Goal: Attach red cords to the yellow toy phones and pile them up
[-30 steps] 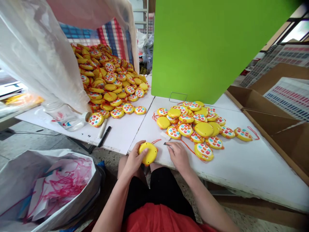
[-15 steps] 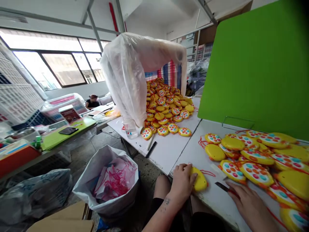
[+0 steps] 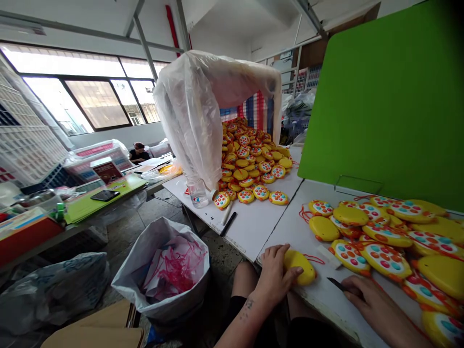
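My left hand (image 3: 276, 273) is wrapped round a yellow round toy (image 3: 301, 266) that lies back-up at the near edge of the white table (image 3: 253, 227). A red string (image 3: 314, 258) trails from the toy. My right hand (image 3: 373, 304) rests on the table beside it, fingers closed on a small dark blade (image 3: 338, 284). A heap of the same yellow toys with coloured dots (image 3: 384, 237) lies just beyond my right hand.
A bigger pile of toys (image 3: 250, 162) spills from a clear plastic bag (image 3: 203, 111) at the far left of the table. A green board (image 3: 387, 106) stands behind. A white bag of red strings (image 3: 170, 268) sits on the floor. A black marker (image 3: 228, 224) lies near the edge. A person (image 3: 138, 152) sits far off.
My head has turned up and left, so the room and windows came into view. Both hands stay where they were, the left on the yellow toy, the right on the blade.
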`<state>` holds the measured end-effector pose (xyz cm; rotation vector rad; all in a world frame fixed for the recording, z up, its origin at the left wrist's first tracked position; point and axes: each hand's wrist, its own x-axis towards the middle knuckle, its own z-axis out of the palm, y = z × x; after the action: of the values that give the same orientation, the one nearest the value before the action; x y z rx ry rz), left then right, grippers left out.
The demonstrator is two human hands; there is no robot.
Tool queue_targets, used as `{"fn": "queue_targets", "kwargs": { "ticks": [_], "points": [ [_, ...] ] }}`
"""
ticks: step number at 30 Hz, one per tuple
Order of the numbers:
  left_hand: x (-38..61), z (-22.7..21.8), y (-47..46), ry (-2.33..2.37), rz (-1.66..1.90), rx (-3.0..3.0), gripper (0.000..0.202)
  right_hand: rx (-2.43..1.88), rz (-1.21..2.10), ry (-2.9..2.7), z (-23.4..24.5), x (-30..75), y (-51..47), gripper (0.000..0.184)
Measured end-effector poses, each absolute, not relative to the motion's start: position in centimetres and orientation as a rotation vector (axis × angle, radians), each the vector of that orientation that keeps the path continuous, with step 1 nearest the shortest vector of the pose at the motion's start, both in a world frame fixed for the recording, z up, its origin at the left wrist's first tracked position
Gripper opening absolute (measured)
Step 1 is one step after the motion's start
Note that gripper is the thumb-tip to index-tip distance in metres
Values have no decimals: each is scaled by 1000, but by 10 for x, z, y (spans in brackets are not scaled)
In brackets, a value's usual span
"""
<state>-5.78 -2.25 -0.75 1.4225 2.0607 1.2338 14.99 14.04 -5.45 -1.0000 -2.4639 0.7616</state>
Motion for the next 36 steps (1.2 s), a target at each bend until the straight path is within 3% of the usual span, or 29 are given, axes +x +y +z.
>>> {"fn": "queue_targets", "kwargs": {
  "ticks": [3, 8, 15, 27, 33, 36],
  "points": [
    [-49, 3, -26, 2004, 1365, 1460, 45, -898, 833, -2328, -37, 144, 114, 29],
    [-31, 16, -27, 1836, 1423, 1566, 38, -636, 1032, -2284, 0, 130, 73, 25],
    [-28, 22, -33, 1873, 1458, 1594, 24, -600, 1101, -2259, 7, 127, 60, 19],
    [-50, 14, -64, 2097, 1348, 1710, 22, -540, 1174, -2302, 9, 127, 48, 13],
    [-111, 4, -95, 2643, 1256, 1251, 31, -805, 1073, -2110, 4, 138, 67, 14],
    [-118, -2, -84, 2723, 1263, 1396, 42, -850, 1054, -2098, -1, 136, 78, 12]
  ]
}}
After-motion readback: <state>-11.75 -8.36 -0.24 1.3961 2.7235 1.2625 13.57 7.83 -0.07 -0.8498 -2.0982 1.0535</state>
